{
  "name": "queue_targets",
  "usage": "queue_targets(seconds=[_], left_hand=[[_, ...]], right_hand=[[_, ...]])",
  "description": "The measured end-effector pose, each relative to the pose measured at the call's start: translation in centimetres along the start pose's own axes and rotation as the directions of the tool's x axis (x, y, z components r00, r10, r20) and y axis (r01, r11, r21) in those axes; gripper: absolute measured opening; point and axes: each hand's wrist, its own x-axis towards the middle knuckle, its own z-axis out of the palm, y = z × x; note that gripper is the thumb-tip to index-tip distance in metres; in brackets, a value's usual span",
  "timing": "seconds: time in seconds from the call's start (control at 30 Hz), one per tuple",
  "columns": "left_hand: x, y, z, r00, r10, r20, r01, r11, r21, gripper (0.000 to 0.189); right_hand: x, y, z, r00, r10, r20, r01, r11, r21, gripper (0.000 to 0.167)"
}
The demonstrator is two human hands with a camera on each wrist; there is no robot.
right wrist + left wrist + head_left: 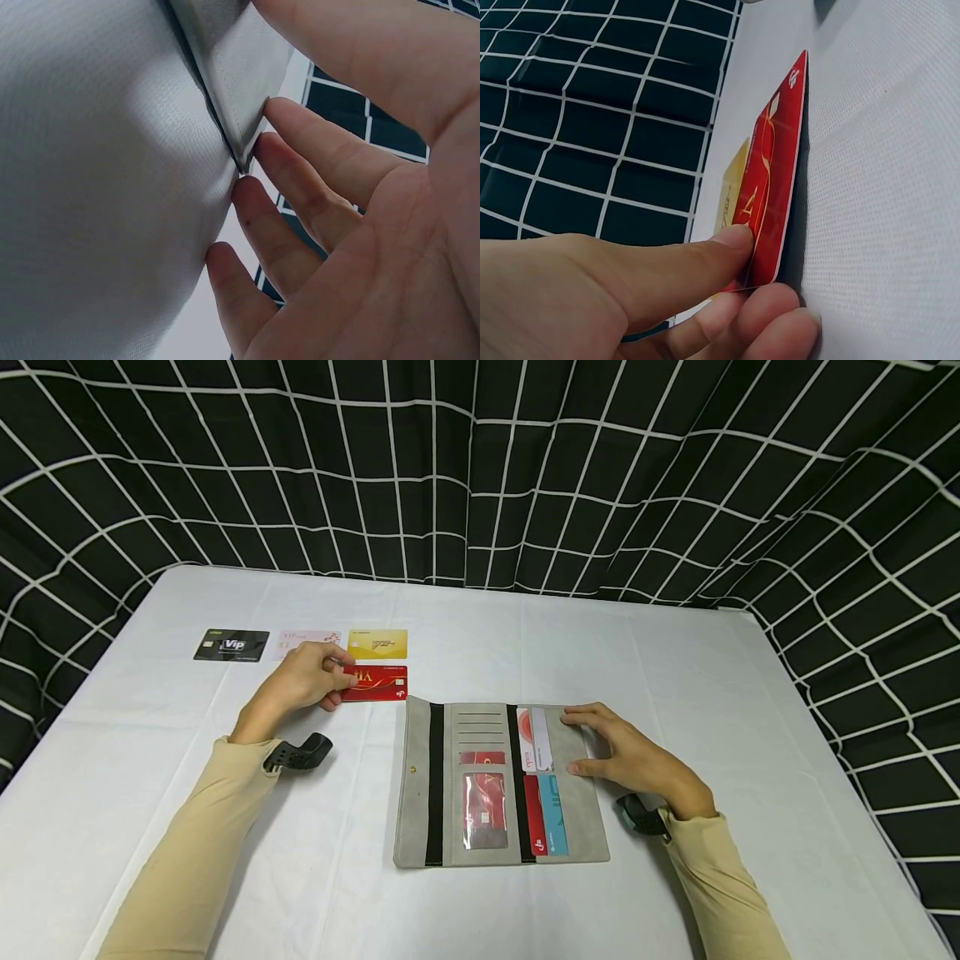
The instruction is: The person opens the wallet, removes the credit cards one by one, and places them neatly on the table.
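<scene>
My left hand point(306, 677) pinches a red VIP card point(382, 683) by its left end, thumb on top and fingers beneath. In the left wrist view the red card point(780, 165) is tilted, with a shadow along its lower edge. An open grey wallet point(422, 852) lies flat in the middle. At its right edge is my right hand point(626, 752), thumb and fingertips resting on the cover, fingers spread. The right wrist view has those fingers point(300, 180) at a corner of the wallet point(244, 90).
Behind the red card lie a yellow card point(377, 644), a pale pink card point(303, 640) and a black VIP card point(232, 645). Inside the wallet sit a red card point(484, 802) in a clear window and a blue card point(553, 814). A white cloth point(675, 668) covers the table.
</scene>
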Motion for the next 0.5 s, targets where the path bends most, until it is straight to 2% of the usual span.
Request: queue_targets(seconds=[0.33,0.5], left_hand=[[-0.05,-0.11,-0.18,0.999,-0.011,-0.033,0.012,1.0,0.028,0.036],[-0.23,0.13,-0.23,0.998,0.03,-0.061,-0.029,0.999,0.025,0.032]], right_hand=[[-0.03,0.07,0.02,1.0,-0.002,-0.001,0.002,1.0,0.014,0.069],[-0.03,0.05,0.03,1.0,-0.002,-0.001,0.002,1.0,0.014,0.069]])
